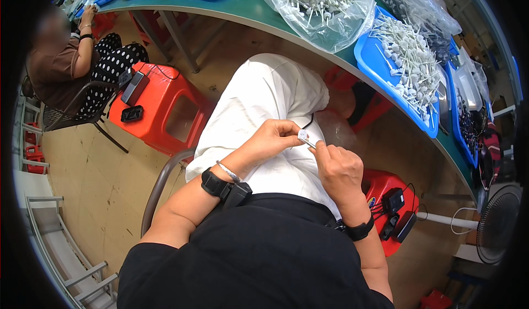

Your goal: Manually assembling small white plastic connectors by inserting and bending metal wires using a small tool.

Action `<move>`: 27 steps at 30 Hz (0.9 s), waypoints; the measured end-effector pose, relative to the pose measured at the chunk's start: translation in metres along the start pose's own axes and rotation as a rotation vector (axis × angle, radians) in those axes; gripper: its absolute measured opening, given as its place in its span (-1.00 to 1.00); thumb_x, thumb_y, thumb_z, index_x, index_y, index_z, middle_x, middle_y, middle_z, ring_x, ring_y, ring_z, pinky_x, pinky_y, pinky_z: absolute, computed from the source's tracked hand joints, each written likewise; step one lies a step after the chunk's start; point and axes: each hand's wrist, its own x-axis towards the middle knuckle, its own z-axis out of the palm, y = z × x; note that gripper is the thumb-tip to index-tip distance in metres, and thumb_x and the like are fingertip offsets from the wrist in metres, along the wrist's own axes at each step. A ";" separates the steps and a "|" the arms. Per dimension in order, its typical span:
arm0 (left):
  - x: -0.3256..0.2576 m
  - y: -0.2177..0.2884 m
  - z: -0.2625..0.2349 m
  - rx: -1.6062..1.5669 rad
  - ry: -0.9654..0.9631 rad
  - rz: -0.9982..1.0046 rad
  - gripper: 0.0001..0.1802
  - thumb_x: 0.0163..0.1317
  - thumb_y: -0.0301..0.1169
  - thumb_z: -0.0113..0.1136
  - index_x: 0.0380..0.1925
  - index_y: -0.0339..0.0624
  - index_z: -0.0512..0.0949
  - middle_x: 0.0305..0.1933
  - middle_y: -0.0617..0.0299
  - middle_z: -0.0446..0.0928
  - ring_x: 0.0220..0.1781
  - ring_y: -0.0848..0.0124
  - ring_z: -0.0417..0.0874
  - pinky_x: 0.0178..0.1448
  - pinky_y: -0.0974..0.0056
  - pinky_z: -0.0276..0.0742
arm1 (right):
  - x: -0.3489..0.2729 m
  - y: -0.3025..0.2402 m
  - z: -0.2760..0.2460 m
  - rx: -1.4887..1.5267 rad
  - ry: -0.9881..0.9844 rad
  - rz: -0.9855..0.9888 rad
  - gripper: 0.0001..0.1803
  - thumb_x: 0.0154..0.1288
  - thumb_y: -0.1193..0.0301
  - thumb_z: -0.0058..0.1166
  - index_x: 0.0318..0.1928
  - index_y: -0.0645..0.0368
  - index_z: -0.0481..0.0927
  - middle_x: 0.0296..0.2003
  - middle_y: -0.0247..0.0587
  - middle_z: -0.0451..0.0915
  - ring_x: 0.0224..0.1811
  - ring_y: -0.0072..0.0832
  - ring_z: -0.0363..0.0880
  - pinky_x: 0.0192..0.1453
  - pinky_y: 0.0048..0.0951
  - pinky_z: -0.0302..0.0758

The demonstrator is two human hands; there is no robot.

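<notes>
White stick part (304, 137) between both hands (308, 154)

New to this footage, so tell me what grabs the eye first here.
Centre frame, the left hand and right hand pinch a small white stick piece over the lap. Upper right, a blue tray holds a heap of the same white pieces. At left stands a bright red stool.

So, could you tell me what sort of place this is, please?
Probably a small assembly workshop: a long green workbench carries blue trays heaped with small white stick parts, and both hands work one such part.
</notes>
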 end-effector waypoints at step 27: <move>0.002 0.001 0.000 -0.068 0.089 0.096 -0.81 0.33 -0.45 0.31 -0.13 -0.32 0.67 -0.19 0.25 0.69 -0.14 0.58 0.65 -0.03 0.46 0.56 | -0.002 0.004 0.007 0.271 0.038 0.104 -0.75 0.25 0.28 0.32 -0.20 0.18 0.64 -0.63 -0.27 0.54 -0.68 -0.36 0.53 -0.59 -0.37 0.41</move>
